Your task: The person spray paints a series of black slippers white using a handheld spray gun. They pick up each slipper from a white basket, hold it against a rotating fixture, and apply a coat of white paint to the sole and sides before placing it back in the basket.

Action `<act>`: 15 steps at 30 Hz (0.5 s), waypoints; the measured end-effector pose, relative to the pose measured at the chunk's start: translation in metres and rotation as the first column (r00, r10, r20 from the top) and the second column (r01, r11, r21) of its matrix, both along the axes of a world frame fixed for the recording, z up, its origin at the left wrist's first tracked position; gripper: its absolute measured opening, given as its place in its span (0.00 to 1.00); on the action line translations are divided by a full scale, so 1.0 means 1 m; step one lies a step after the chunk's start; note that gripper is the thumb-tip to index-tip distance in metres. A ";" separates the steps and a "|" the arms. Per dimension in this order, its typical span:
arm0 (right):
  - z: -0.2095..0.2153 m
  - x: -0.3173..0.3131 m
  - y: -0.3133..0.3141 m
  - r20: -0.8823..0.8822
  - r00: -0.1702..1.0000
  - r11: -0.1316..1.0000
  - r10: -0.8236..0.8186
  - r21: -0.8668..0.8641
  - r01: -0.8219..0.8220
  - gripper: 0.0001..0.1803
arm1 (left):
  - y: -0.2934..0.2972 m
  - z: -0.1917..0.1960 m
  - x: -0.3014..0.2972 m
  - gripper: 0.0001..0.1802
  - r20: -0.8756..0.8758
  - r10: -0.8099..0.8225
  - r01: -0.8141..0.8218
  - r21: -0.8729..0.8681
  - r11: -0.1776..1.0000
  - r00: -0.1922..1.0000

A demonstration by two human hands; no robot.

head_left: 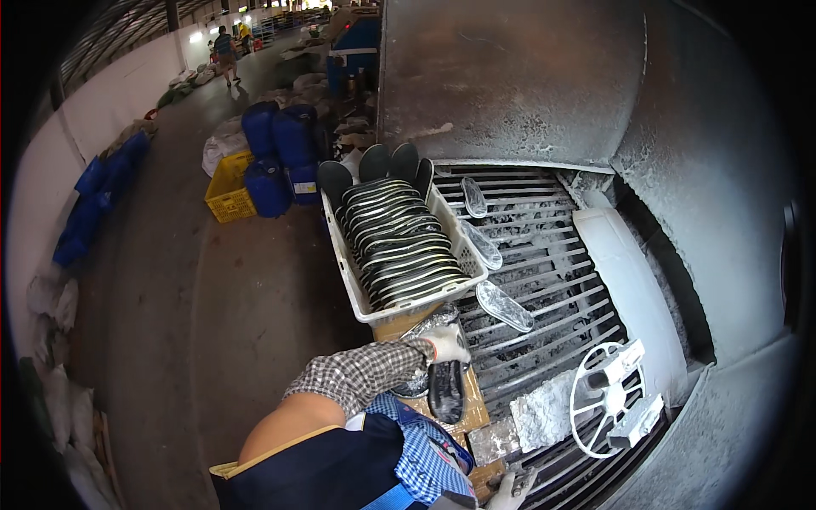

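Observation:
My left hand [449, 344], in a white glove below a checked sleeve, reaches across to a black shoe sole [446, 393] on a piece of cardboard [476, 406]. Its fingers are closed at the sole's upper end. Beside it lie dark, shiny pieces [442, 317], partly hidden by the hand and sleeve. My right hand [508, 491], gloved in white, shows only in part at the lower edge; its fingers are too unclear to read. Just beyond the cardboard, a white basket [361, 316] holds rows of black soles with pale edges [399, 242], several standing upright at its far end.
Powdery soles [504, 306] lie on a slatted metal rack [544, 280] to the right. A white handwheel [608, 399] stands near it, before large metal panels [510, 76]. Blue drums [270, 187] and a yellow crate [228, 189] stand on the floor; a person [225, 55] is far off.

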State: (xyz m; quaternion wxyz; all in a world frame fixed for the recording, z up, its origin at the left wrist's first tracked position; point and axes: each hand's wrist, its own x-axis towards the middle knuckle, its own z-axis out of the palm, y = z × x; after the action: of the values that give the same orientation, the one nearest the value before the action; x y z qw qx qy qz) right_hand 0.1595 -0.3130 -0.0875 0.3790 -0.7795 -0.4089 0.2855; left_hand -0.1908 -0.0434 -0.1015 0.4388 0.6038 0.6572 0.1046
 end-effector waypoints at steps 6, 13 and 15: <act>0.004 -0.002 -0.002 0.054 0.998 1.000 0.016 0.000 -0.016 0.36 | -0.007 -0.025 -0.007 0.38 -0.176 -0.108 0.090 -0.104 0.990 0.978; 0.023 -0.019 -0.001 -0.031 0.999 0.999 0.013 0.047 -0.012 0.39 | -0.004 -0.006 -0.018 0.47 0.177 -0.217 0.267 -0.341 0.901 0.960; 0.034 -0.025 -0.003 0.036 0.999 1.000 0.017 0.007 -0.018 0.39 | -0.013 0.020 -0.016 0.46 0.233 -0.258 0.328 -0.346 0.879 0.938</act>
State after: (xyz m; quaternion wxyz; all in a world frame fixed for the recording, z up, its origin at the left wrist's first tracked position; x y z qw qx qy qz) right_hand 0.1345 -0.3159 -0.0534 0.3719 -0.7795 -0.4233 0.2734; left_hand -0.2071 -0.0563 -0.0818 0.6155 0.5880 0.5234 -0.0385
